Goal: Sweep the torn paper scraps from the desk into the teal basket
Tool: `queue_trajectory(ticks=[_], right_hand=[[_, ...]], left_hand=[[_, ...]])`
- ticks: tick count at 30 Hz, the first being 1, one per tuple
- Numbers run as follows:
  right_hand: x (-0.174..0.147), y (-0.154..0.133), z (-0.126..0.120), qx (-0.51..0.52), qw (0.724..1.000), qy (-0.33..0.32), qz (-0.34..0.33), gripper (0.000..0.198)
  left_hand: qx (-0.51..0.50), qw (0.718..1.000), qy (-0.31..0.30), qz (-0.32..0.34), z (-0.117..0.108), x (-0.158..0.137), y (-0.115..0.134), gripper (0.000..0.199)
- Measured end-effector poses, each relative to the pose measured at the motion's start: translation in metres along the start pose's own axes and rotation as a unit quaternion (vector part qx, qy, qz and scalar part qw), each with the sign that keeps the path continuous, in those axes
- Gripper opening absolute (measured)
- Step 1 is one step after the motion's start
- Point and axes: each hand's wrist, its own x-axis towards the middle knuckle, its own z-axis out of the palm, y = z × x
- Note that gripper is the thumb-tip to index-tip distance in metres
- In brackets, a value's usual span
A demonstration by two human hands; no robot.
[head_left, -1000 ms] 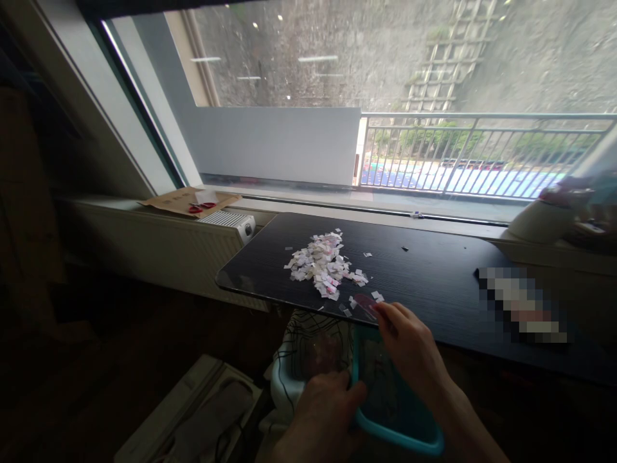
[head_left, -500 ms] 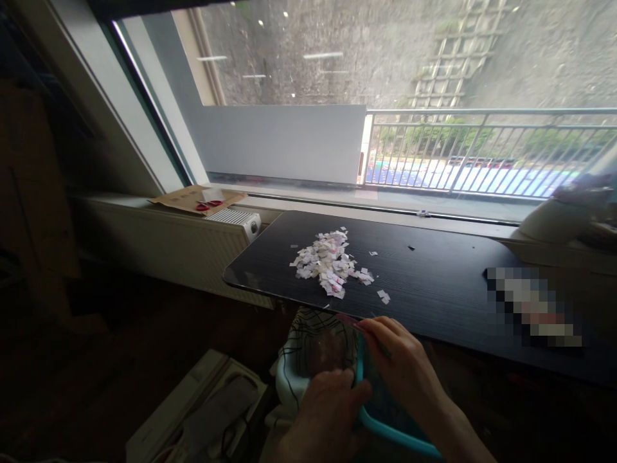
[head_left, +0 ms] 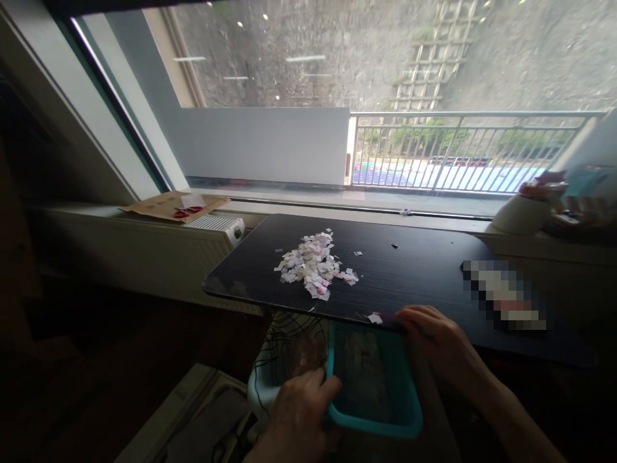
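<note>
My left hand (head_left: 306, 405) grips the left rim of a teal plastic bin (head_left: 417, 411), thumb over the edge. The bin is just under the table's front edge, with pale scraps dimly visible inside. My right hand (head_left: 436, 331) is at that edge, fingers pinched on a thin, flat, dark reddish piece (head_left: 393, 319), mostly hidden against the dark tabletop. Beside it a small white paper scrap (head_left: 375, 318) lies at the edge. Farther back, a heap of cut paper scraps (head_left: 311, 263) spreads over the black table (head_left: 409, 276).
Red-handled scissors (head_left: 187, 211) lie on a brown paper envelope (head_left: 159, 204) on the sill, beside a radiator (head_left: 144, 257). A pixelated object (head_left: 506, 296) rests on the table's right. A white vase-like object (head_left: 515, 215) stands by the window. A pale box (head_left: 164, 411) is at lower left.
My right hand has moved right along the table edge, and a scrap now lies beside its flat piece. The teal bin shows more fully below the edge. The view has shifted right.
</note>
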Motion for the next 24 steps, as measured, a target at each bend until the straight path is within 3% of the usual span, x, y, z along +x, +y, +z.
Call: queue_trajectory(ticks=[4,8,13,17,21,24], right_hand=[[-0.021,-0.016,-0.007,0.009,1.000,-0.016,0.003,0.021],[-0.017,-0.024,-0.005,-0.012,1.000,0.010,0.000,0.021],[-0.010,-0.033,-0.008,-0.004,1.000,-0.008,0.001,0.018],[0.021,-0.034,-0.002,-0.018,0.999,0.033,0.033,0.020],[0.065,-0.029,0.016,-0.038,0.999,0.013,0.031,0.025],[0.074,-0.026,0.021,-0.058,0.998,-0.012,0.018,0.026]], left_hand=[[0.007,1.000,-0.008,-0.001,-0.003,0.001,0.005,0.016],[0.011,1.000,-0.017,0.003,-0.001,0.002,0.004,0.016],[0.009,1.000,-0.016,-0.001,0.000,0.002,0.002,0.017],[0.015,0.999,-0.035,-0.002,-0.003,0.003,0.003,0.019],[0.012,0.998,-0.060,-0.009,-0.003,0.006,0.002,0.023],[0.006,0.998,-0.061,-0.008,-0.001,0.006,-0.001,0.022]])
